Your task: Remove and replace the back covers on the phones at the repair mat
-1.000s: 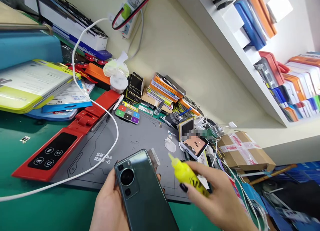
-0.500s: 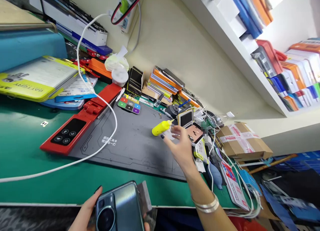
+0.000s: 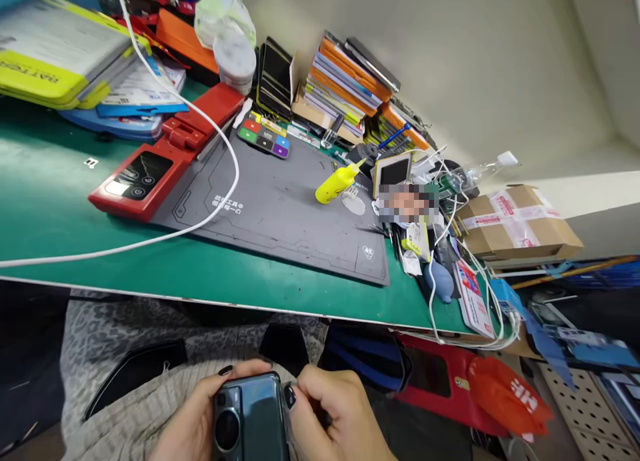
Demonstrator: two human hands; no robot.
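My left hand is wrapped round the left side and top of a dark blue-green smartphone, held back up over my lap. The round camera block of the phone faces me at its left. My right hand is closed against the phone's right edge, its thumb pressed to the curled fingers. Whatever sits in that pinch is hidden; a thin pale strip shows between thumb and phone. Beyond both hands, a yellow squeeze bottle with a pointed nozzle is on the grey work mat.
A red folding lamp lies along the mat's left side, with a white cable looping across. Boxes and stacked packs line the wall. Small tools, a blue air blower and a taped carton crowd the right. The green table's front edge is ahead.
My right hand has come back from beside the yellow bottle to the phone's right edge, its fingers closing. The view has tilted down. The bottle stays on the mat.
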